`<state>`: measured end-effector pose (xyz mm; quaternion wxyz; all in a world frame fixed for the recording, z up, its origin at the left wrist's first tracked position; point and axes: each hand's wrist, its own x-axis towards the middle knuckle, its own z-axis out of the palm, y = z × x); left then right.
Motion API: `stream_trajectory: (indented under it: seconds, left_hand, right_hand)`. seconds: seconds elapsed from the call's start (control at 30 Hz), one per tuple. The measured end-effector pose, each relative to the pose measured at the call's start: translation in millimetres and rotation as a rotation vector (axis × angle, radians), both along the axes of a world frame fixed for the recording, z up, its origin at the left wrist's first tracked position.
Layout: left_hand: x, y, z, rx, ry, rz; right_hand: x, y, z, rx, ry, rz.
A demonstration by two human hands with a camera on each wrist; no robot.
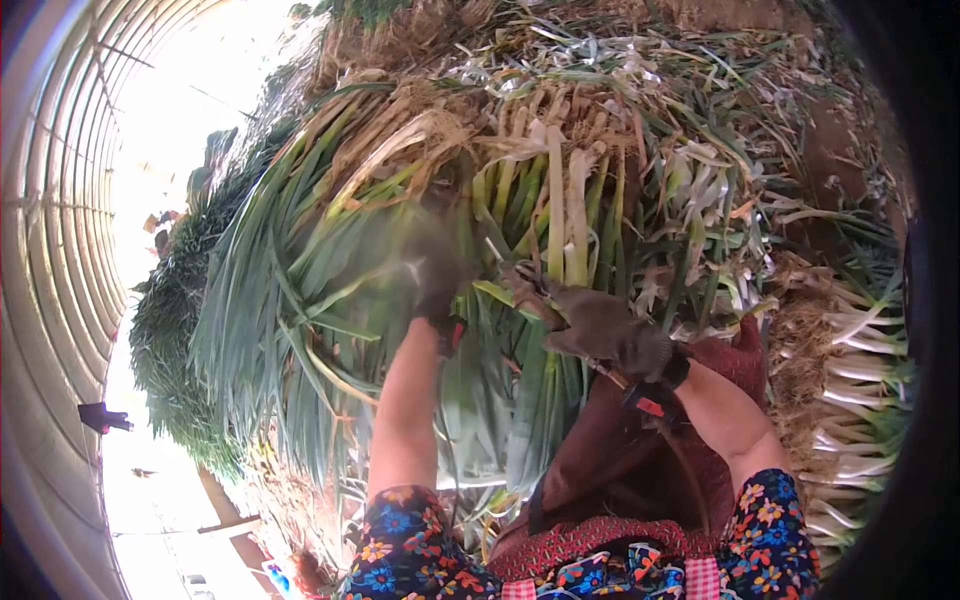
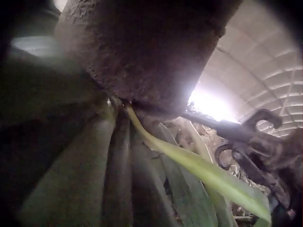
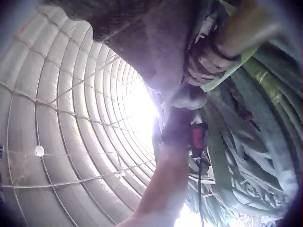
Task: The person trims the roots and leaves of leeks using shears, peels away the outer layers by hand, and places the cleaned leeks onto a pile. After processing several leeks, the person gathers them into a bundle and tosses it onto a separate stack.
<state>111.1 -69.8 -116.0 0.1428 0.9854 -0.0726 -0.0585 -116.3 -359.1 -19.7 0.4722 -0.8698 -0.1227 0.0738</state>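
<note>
My gloved left hand (image 1: 437, 270), blurred in the head view, is over the long green leaves of a heap of leeks (image 1: 270, 270). In the left wrist view its dark glove (image 2: 137, 52) covers the point where leaves gather, and a yellow-green leaf (image 2: 203, 175) sticks out beneath. My gloved right hand (image 1: 610, 325) grips a tool with a tan handle (image 3: 251, 28), fingers (image 3: 208, 66) wrapped around it. The tool's working end is mostly hidden. Pale leek stalks (image 1: 556, 200) with roots lie just beyond the hands.
Trimmed leeks (image 1: 850, 410) lie in a row at the right, white stalks outward. Loose peelings and leaf scraps (image 1: 690, 230) cover the ground behind them. A dark red cloth (image 1: 640, 450) drapes over the lap. Ribbed greenhouse film (image 1: 50, 250) curves up at the left.
</note>
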Motion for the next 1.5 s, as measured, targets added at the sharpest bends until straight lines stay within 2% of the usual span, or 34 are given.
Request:
stream_trajectory:
  seconds: [0.07, 0.1, 0.13, 0.2, 0.27, 0.3, 0.37, 0.43, 0.47, 0.5, 0.53, 0.6, 0.7, 0.77, 0.83, 0.9, 0.97, 1.07, 1.17, 1.27, 1.37, 1.5]
  left_hand:
    - [-9, 9, -10, -0.125, 0.009, 0.015]
    - [-34, -5, 28, -0.099, 0.032, -0.027]
    - [-49, -8, 39, -0.102, 0.002, -0.059]
    - [-74, -6, 47, -0.133, -0.110, -0.112]
    - [-102, 1, 38, -0.028, -0.262, -0.181]
    - [-119, 3, 33, 0.105, -0.333, -0.230]
    - [-151, -17, 64, -0.069, -0.239, -0.189]
    - [-158, -14, 56, -0.125, -0.309, -0.197]
    - [-163, -10, 52, -0.151, -0.343, -0.195]
    - [-165, -6, 49, -0.179, -0.298, -0.184]
    - [-164, -3, 46, -0.207, -0.254, -0.176]
    - [-167, -3, 46, -0.154, -0.130, -0.135]
    - [-174, -12, 50, 0.017, 0.064, -0.053]
    - [-176, -10, 40, 0.032, 0.119, -0.004]
    - [-190, -12, 46, 0.018, 0.021, -0.041]
    - [-206, -9, 49, -0.075, -0.015, -0.070]
    - [-219, -3, 52, -0.249, 0.013, -0.091]
    - [-239, -13, 66, -0.039, 0.124, 0.037]
    - [-258, -4, 60, -0.100, 0.061, 0.048]
    - [-273, 4, 58, -0.192, 0.192, 0.074]
    - [-291, -4, 74, -0.069, 0.163, 0.108]
    - [-301, 10, 64, -0.146, 0.091, 0.021]
  right_hand:
    - [-1, 11, -9, 0.015, 0.037, -0.002]
    - [-1, 13, -12, 0.010, -0.024, 0.024]
    - [0, 14, -14, 0.005, -0.088, 0.052]
    - [2, 19, -12, 0.025, -0.067, 0.105]
    - [1, 23, -9, 0.067, 0.114, 0.159]
    - [-2, 27, -7, 0.107, 0.088, 0.128]
    - [-8, 28, 0, 0.126, 0.065, 0.069]
    - [-12, 23, 10, 0.034, 0.106, 0.025]
    - [-15, 23, 10, 0.066, 0.085, 0.034]
    - [-18, 24, 9, 0.099, 0.064, 0.044]
    - [-25, 27, 5, 0.238, -0.014, 0.074]
    - [-30, 27, 6, 0.311, -0.027, 0.088]
    - [-38, 18, 21, 0.140, 0.160, 0.054]
    - [-34, 9, 34, 0.058, 0.261, 0.064]
    - [-37, 11, 33, 0.240, 0.086, 0.147]
    - [-42, 14, 28, 0.268, -0.003, 0.122]
    - [-40, 19, 10, 0.139, 0.002, 0.024]
    - [-25, 19, -10, -0.068, 0.032, 0.001]
    - [-24, 20, 2, -0.061, -0.049, 0.054]
    - [-14, 28, -16, -0.113, 0.014, -0.035]
    - [-4, 29, -10, -0.127, 0.026, -0.004]
    - [4, 33, -21, -0.196, -0.022, 0.021]
